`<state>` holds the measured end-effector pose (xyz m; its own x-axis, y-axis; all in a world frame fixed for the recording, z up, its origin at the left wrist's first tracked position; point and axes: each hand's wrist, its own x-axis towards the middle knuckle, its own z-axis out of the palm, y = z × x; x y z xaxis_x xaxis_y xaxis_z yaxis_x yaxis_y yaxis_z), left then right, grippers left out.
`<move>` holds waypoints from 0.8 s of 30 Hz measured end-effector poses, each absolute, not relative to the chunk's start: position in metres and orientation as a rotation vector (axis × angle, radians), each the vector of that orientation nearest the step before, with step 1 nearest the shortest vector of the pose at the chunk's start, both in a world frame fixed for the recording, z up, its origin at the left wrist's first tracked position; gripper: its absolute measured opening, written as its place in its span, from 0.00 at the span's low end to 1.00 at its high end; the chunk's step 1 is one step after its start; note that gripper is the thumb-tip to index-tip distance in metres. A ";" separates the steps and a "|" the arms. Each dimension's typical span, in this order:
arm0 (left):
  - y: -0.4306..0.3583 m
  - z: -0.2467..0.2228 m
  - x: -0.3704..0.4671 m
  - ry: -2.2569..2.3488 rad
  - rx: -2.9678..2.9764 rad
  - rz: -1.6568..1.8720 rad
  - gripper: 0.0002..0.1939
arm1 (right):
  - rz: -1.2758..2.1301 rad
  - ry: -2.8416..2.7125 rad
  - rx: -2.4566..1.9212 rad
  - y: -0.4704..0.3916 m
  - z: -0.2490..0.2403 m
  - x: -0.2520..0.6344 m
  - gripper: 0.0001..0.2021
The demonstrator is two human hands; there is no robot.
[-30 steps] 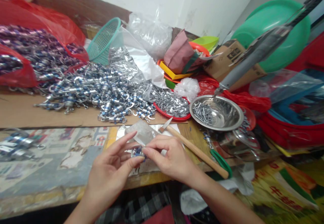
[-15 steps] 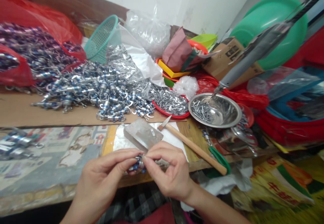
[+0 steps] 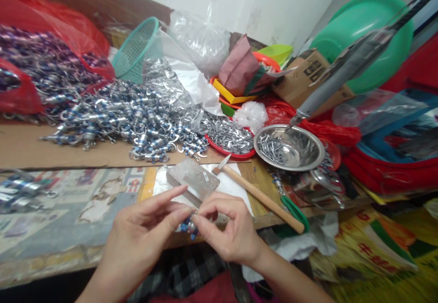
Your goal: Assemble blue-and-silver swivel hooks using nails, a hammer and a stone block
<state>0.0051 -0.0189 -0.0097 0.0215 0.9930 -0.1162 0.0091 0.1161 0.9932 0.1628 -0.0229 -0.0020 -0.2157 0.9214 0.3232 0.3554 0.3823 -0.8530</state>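
A small blue-and-silver metal fitting [image 3: 186,226] is between my two hands, just off the table's front edge; the fingers hide much of it. My right hand [image 3: 230,226] pinches its right end between thumb and forefinger. My left hand [image 3: 143,230] keeps the thumb and some curled fingers on the other side, with its forefinger lifted away. Just beyond the hands lies a grey metal block [image 3: 193,180] with a small silver link plate [image 3: 205,176] on top. A hammer [image 3: 263,193] with a wooden handle rests to the right of the block.
Similar fittings [image 3: 137,116] form a large heap at the back left, beside a red bag [image 3: 65,24]. Flat silver pieces fill a red tray [image 3: 230,156]. A steel bowl [image 3: 318,161] holds pins, under a hanging grey tool [image 3: 342,77]. Several fittings [image 3: 23,191] lie at the left.
My left forefinger has lifted off the fitting and stretched out. The fitting has shifted slightly right within the fingers. My right hand keeps its pinch.
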 end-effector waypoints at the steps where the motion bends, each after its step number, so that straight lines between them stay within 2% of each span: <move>1: -0.019 -0.009 0.005 1.242 1.151 1.092 0.18 | 0.833 -1.755 -1.150 -0.023 -0.002 0.162 0.07; 7: -0.019 -0.011 0.002 1.231 1.153 1.045 0.21 | 1.131 -1.518 -1.232 -0.020 -0.004 0.163 0.09; 12: -0.029 -0.016 0.009 1.062 0.893 1.045 0.33 | 1.410 -1.177 -1.250 -0.022 -0.010 0.163 0.11; 14: -0.030 -0.017 0.013 1.095 0.827 1.084 0.34 | 1.429 -1.193 -1.286 -0.021 -0.011 0.165 0.11; 16: -0.027 -0.018 0.017 1.119 0.771 1.111 0.35 | 1.319 -1.350 -1.345 -0.016 -0.009 0.169 0.11; 21: -0.011 -0.019 0.020 1.125 0.711 1.158 0.43 | 0.525 -1.687 -1.441 0.023 -0.005 0.187 0.09; 24: -0.003 -0.019 0.020 1.100 0.701 1.145 0.44 | 0.470 -1.935 -1.507 0.046 -0.008 0.190 0.13</move>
<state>0.0202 -0.0033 -0.0185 0.0262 0.9488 -0.3147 -0.3529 0.3033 0.8851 0.1895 0.0457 -0.0083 -0.1441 0.9545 0.2609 0.7284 0.2808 -0.6250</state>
